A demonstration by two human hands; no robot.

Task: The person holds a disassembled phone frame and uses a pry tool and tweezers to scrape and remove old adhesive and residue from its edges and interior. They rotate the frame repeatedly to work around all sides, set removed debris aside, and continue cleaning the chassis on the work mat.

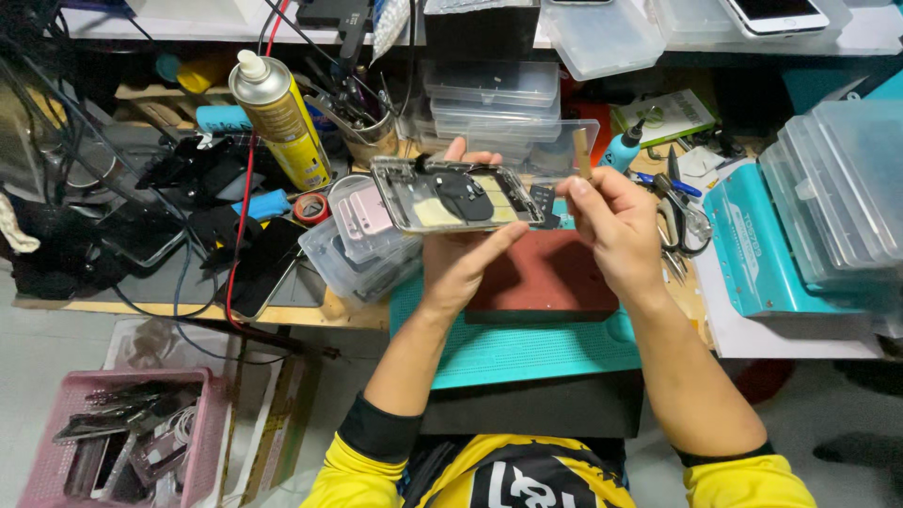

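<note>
The workbench is crowded: a yellow spray can [279, 118] stands at about ten o'clock from the hands, a roll of red tape [311, 208] lies just below it, and a clear plastic box [362, 246] with a pink phone back inside sits just left of the left wrist. Stacked clear trays [491, 99] rise at twelve o'clock behind the work, a teal box [752, 249] with clear lidded cases on it fills the three o'clock side, and scissors and tweezers [682, 221] lie between it and the right hand. A pink basket [56, 414] of scrap parts sits on the floor at eight o'clock. A dark red pad [546, 273] on a teal mat [517, 353] lies under the hands, partly hidden by them. The left hand [461, 259] is closed around an opened phone housing [456, 196], fingertips showing over its far edge, holding it level above the pad with its inner side up. The right hand [616, 226] pinches the housing's right end, where a small dark part [543, 199] hangs; whether the fingers grip that part or the frame itself is hard to tell.
</note>
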